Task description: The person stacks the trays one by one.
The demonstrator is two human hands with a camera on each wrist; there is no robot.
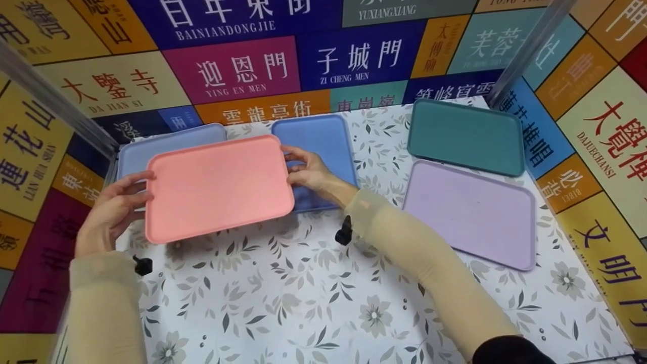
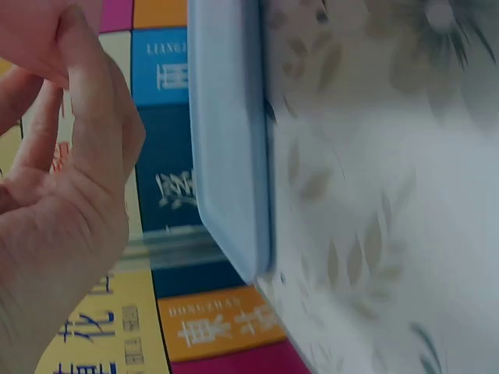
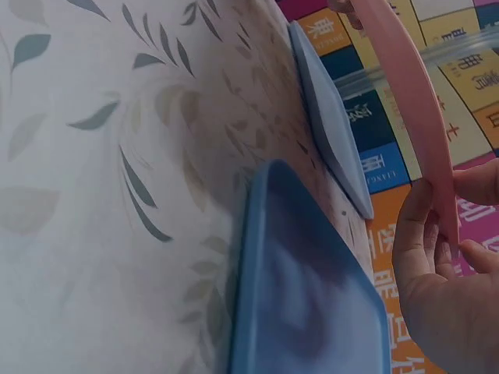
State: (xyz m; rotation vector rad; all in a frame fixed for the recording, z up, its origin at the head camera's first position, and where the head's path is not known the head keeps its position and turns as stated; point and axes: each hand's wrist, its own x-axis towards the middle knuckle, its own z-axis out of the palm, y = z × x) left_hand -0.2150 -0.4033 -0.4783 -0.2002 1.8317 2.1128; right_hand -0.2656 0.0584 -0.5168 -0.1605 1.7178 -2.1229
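Near the desk's (image 1: 303, 303) far left corner, pink tray (image 1: 220, 189) is hovering, long axis running from left hand (image 1: 110, 213) to right hand (image 1: 314, 175), each pinching a short end, the right being nearer the darker blue tray (image 1: 323, 136).

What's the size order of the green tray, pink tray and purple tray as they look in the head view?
Pink tray
Purple tray
Green tray
The first is held up, likely nearer the camera, so true sizes are unsure.
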